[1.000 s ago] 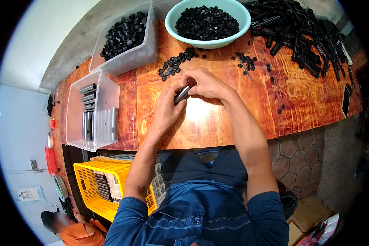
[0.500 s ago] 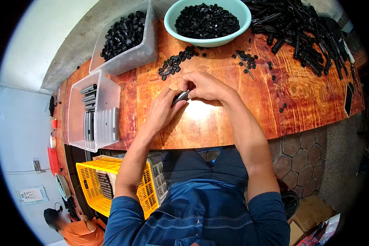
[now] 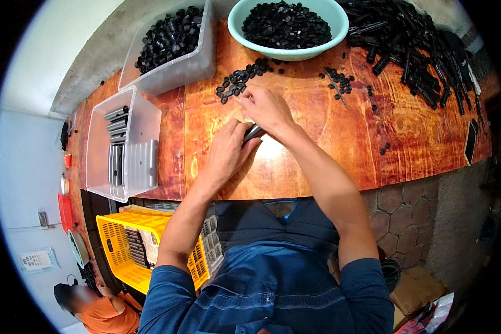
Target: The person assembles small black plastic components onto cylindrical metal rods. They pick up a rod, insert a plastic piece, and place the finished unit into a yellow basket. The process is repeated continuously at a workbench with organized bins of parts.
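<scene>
My left hand (image 3: 226, 149) is wrapped round a dark grey metal tube (image 3: 254, 132), held low over the wooden table. Just beyond it, my right hand (image 3: 266, 110) has its fingertips drawn together at the near edge of a loose patch of small black caps (image 3: 240, 78). Whether a cap sits between those fingertips is too small to make out. To the left, a clear plastic bin (image 3: 146, 108) lies tipped toward me with several similar grey tubes (image 3: 117, 158) in it.
Behind stand a clear bin (image 3: 200, 65) of black parts and a pale green basin (image 3: 344, 25) full of caps. Black tubular parts (image 3: 412, 61) heap at the far right. A thin rod (image 3: 339, 94) lies among caps. Below the edge sits a yellow crate (image 3: 114, 245); a person in orange (image 3: 110, 317) is lower left.
My right hand has moved away from the tube's end, up and slightly left to the loose caps. My left hand still grips the tube. The whole view has shifted slightly.
</scene>
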Demonstrator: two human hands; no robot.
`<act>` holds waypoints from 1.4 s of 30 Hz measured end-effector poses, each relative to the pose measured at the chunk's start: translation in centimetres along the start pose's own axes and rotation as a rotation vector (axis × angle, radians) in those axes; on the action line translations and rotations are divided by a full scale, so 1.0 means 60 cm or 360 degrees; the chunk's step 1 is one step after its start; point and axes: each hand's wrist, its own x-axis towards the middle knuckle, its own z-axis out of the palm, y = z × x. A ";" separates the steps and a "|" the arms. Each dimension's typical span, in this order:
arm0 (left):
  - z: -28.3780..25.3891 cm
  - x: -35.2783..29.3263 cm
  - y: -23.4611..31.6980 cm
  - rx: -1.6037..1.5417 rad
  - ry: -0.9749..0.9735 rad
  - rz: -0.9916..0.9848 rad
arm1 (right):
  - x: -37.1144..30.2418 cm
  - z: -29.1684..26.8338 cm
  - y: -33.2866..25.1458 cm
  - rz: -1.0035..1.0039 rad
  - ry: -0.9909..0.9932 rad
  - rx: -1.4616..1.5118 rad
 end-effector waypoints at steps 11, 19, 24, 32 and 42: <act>0.005 0.006 -0.017 -0.0285 -0.0013 -0.0082 | 0.027 0.047 0.021 -0.0407 0.0313 -0.0575; -0.002 0.012 -0.020 -0.0282 -0.0042 -0.0049 | 0.027 0.054 0.028 -0.0431 0.0324 -0.0579; 0.005 0.004 -0.011 -0.0254 -0.0016 -0.0025 | 0.017 0.057 0.035 -0.0511 0.0384 -0.0543; 0.008 0.004 -0.005 -0.0083 0.0071 0.0037 | 0.013 0.040 0.023 -0.0305 0.0405 -0.0183; -0.035 0.000 -0.038 -0.1362 0.0209 -0.0925 | 0.009 0.015 0.027 0.0092 0.0433 0.0651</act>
